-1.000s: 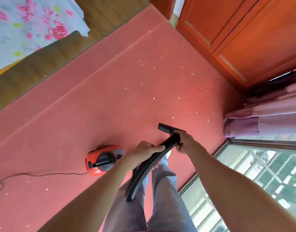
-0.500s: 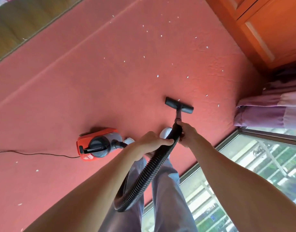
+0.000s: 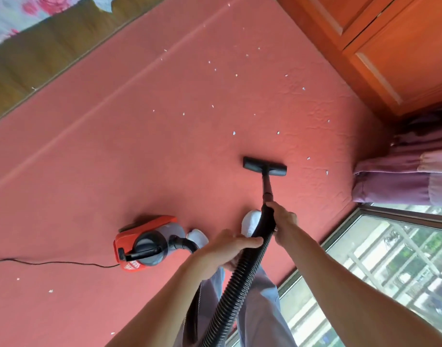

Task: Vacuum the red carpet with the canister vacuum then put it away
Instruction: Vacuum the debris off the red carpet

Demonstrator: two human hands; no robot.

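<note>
The left hand (image 3: 225,249) and right hand (image 3: 282,221) each had a grip curled round the black hose (image 3: 240,276); its nozzle (image 3: 264,166) lay on the red carpet (image 3: 140,146), the canister vacuum (image 3: 145,244) just beside a socked foot (image 3: 197,237).

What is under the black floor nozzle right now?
The floor nozzle sits on the red carpet. White scraps lie beyond it, none touching it. Whether a scrap lies beneath cannot be seen: the nozzle covers that patch.

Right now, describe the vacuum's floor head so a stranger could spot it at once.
Find the red carpet, then the purple curtain at its right edge. Just left of the curtain lies the floor head: a flat black bar on a thin tube, the only dark thing among scattered white scraps.
</note>
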